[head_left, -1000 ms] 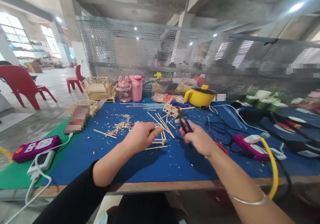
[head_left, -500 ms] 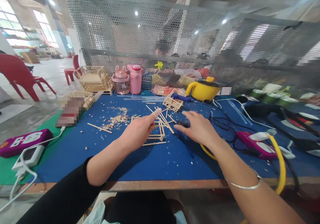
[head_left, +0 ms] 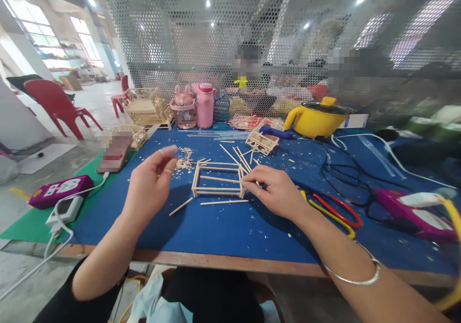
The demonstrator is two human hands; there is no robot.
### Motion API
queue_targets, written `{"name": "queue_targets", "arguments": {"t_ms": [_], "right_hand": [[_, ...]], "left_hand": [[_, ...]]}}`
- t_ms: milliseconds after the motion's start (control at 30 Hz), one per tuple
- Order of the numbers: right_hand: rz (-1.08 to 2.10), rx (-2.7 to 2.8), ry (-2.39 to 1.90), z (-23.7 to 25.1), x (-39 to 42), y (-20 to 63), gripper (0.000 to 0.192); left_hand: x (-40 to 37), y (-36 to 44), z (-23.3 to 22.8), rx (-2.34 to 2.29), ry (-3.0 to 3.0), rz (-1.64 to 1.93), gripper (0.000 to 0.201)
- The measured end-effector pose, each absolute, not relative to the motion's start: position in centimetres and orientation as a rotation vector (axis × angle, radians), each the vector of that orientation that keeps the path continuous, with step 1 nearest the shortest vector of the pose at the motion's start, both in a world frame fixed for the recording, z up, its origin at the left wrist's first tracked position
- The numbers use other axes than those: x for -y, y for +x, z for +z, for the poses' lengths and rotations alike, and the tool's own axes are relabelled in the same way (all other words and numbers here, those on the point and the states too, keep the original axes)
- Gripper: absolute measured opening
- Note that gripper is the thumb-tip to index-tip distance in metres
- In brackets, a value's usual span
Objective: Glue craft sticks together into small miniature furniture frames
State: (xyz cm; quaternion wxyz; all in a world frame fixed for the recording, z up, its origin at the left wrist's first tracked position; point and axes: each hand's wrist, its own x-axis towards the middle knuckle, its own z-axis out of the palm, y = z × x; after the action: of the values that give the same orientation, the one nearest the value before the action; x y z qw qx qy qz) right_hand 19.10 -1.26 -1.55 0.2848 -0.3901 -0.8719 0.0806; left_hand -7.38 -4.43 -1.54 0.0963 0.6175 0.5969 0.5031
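Observation:
A small rectangular frame of thin wooden sticks [head_left: 216,179] lies on the blue table mat [head_left: 223,227]. My right hand [head_left: 275,191] rests on the mat, its fingertips pinching the frame's right end. My left hand [head_left: 149,186] hovers to the left of the frame, lifted off the mat with its fingers loosely apart and nothing visible in them. Two loose sticks [head_left: 220,202] lie just in front of the frame. More sticks [head_left: 239,157] and wood shavings [head_left: 184,155] lie behind it.
Red and yellow tool handles [head_left: 338,212] lie right of my right hand, with black cables and a purple glue gun [head_left: 406,205] beyond. At the back stand a yellow pot [head_left: 317,118], pink bottles [head_left: 204,104] and stick models [head_left: 261,142]. A purple power strip [head_left: 59,191] sits at the left.
My right hand has put down the dark cutters and moved onto the frame's right end. My left hand has lifted away to the left. The view has tilted down and shifted right.

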Motion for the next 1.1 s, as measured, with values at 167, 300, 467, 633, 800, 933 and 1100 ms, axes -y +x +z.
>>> {"name": "queue_targets", "arguments": {"t_ms": [167,300,467,633,800,933,1100], "right_hand": [[0.229,2.390,-1.022,-2.4,1.2,18.1,0.019],[0.203,2.425,-1.014,-2.7,1.0,17.9,0.021],[0.161,2.446,-1.038,-2.8,1.1,17.7,0.021],[0.206,2.444,-1.061,-2.6,1.1,17.9,0.021],[0.431,2.195,-1.130,-1.8,0.4,20.1,0.031],[0.501,2.162,-1.201,-1.7,0.1,21.0,0.019],[0.509,2.279,-1.199,-2.5,0.4,20.2,0.017]], "left_hand": [[5.4,-8.6,-4.1,-1.747,1.872,1.058,0.037],[5.3,-7.8,-4.7,-1.621,2.055,0.967,0.033],[4.8,-7.3,-4.6,-1.630,2.139,1.033,0.026],[4.7,-6.8,-4.4,-1.615,2.190,1.020,0.024],[4.7,-6.7,-4.1,-1.622,2.233,0.978,0.024],[4.7,-6.7,-3.9,-1.626,2.234,0.950,0.026],[4.7,-6.6,-3.8,-1.649,2.196,0.926,0.027]]}}
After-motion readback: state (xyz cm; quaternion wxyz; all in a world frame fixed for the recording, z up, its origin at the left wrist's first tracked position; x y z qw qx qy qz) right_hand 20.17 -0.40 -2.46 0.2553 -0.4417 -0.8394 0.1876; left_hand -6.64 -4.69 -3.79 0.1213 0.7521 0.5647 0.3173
